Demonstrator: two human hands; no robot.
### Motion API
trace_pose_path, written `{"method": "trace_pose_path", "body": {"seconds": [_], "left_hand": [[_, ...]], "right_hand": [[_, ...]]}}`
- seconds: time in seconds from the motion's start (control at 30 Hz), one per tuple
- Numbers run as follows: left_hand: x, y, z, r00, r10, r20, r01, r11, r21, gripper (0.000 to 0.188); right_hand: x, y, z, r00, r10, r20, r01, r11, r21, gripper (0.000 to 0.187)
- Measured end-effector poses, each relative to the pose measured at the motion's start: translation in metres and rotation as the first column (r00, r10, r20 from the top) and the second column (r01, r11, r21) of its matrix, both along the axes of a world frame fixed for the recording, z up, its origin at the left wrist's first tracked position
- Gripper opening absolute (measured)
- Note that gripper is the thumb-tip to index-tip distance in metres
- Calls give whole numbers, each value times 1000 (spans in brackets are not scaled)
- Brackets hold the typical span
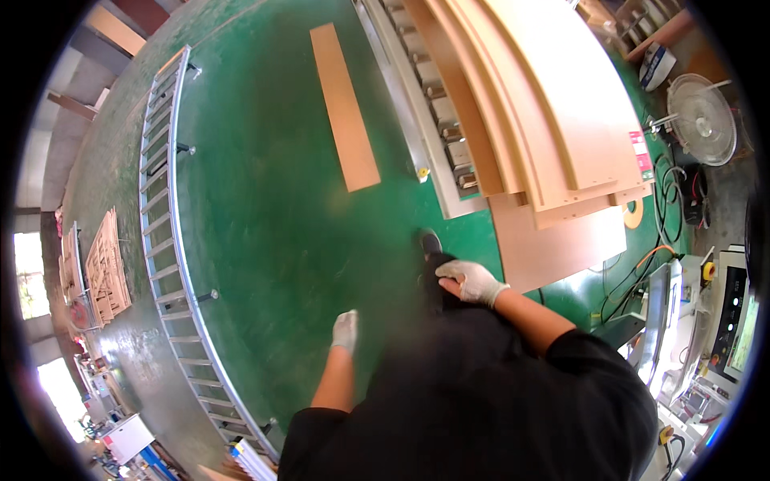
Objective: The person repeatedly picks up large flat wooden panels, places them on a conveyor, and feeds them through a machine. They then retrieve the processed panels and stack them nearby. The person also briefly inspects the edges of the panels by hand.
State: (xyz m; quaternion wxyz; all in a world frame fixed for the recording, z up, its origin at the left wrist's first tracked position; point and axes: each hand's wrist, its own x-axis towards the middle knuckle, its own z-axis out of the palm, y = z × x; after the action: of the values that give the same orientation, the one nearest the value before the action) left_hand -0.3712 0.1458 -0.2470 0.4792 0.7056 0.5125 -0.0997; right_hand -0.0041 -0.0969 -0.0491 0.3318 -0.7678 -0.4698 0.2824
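Note:
My left hand [345, 330], in a pale work glove, hangs over the green floor [265, 240] with nothing seen in it. Its fingers look loosely extended, though they are small and a little blurred. My right hand [472, 282], gloved with bare fingertips, is held in front of my dark trousers. Its fingers are slightly bent, the thumb stands off from them, and no object shows there. Closest to this hand is a brown board [553, 248] beneath the corner of a stack of wood panels [553, 104]; the hand does not touch it.
The panels lie on a roller conveyor [425, 152] ahead to the right. A long board [345, 108] lies on the floor. On the left runs a metal roller track [172, 240]. At right are a fan [702, 119], cables [670, 192] and a machine with a control panel [730, 313].

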Motion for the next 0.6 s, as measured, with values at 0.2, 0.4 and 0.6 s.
{"method": "trace_pose_path", "body": {"seconds": [0.2,0.4,0.6], "left_hand": [[112,36,107,511,-844,-160,859,503,93,12],[140,239,134,694,-673,-256,695,719,-4,32],[284,410,111,936,327,-128,-338,938,-75,39]], "right_hand": [[41,107,-42,935,-198,-294,79,925,-373,33],[69,176,-203,842,-500,-204,465,863,-198,32],[108,241,-224,496,-739,-456,604,671,-430,29]]}}
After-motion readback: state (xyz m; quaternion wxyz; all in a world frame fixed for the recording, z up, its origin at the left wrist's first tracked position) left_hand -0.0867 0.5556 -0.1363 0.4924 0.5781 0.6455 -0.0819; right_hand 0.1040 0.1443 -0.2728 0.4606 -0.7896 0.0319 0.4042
